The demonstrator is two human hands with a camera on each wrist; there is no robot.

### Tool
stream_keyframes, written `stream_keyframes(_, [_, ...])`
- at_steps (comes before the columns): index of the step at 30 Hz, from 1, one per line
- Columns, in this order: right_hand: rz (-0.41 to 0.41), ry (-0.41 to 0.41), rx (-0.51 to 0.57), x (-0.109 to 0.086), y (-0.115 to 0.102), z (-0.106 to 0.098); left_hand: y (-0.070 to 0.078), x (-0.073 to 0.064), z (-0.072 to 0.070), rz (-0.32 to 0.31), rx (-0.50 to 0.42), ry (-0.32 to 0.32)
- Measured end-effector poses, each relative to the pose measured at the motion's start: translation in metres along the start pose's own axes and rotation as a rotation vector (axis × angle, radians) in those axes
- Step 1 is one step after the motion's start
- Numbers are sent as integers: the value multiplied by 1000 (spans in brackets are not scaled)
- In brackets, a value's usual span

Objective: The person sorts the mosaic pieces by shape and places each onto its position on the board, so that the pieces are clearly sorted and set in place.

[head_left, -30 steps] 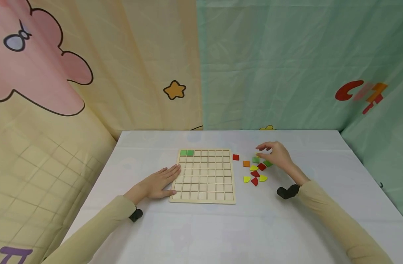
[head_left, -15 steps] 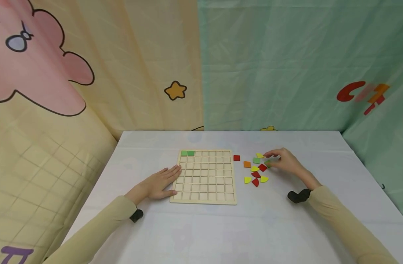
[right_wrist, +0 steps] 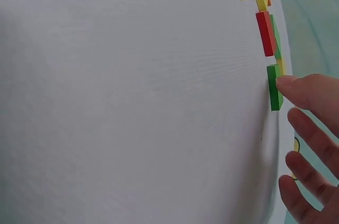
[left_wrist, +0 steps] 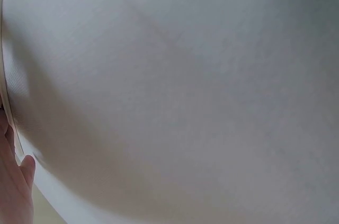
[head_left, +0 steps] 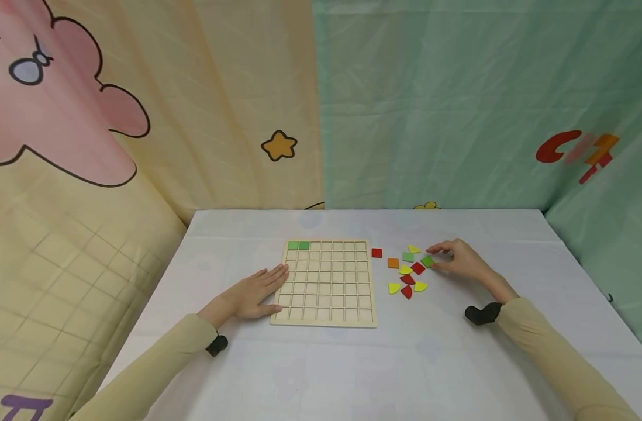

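My left hand (head_left: 249,294) lies flat with its fingers and thumb on the left edge of a wooden grid board (head_left: 321,286). Two green square tiles (head_left: 299,245) fill cells in the board's top left corner. To the right, my right hand (head_left: 460,260) reaches a darker green tile (head_left: 427,262) at the edge of a loose group. In the right wrist view the thumb tip meets this green tile (right_wrist: 274,87), while the other fingers stay spread apart from it. Only part of my left hand (left_wrist: 16,192) shows in the left wrist view.
Beside the board lie a red square (head_left: 376,252), an orange square (head_left: 393,263) and a light green square (head_left: 408,256). Several yellow and red wedge pieces, such as this yellow one (head_left: 394,288), are scattered nearby. A white cloth covers the table (head_left: 331,374), with curtains behind.
My right hand has moved right and slightly down, from above the yellow wedge at the back to the darker green tile. My left hand stays on the board.
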State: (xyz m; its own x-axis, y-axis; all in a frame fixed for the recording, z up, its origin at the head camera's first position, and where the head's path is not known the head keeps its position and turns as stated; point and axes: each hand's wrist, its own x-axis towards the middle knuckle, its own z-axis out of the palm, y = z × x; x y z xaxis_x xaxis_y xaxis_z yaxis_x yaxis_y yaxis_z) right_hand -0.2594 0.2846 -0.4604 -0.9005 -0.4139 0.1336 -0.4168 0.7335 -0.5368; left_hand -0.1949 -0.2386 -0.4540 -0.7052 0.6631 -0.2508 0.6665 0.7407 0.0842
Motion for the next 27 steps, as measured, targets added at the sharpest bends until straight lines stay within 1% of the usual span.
stream_keyframes(4, [-13,-2,-5,0,3,-1,-1,1,1,-3,9,-5])
stream_keyframes(7, [-9,-5,-18,-1,5,-1,-1,1,3,3,6,9])
stream_keyframes(13, [-19,-29,-9,-2,10,1,-2,0,5,11,10,5])
stream_keyframes(18, [-28,-41,-1,0,9,1,-2,0,4,12,15,23])
stream_keyframes(27, [-38,-53,-15,2,6,-2,-2,0,3,8,8,14])
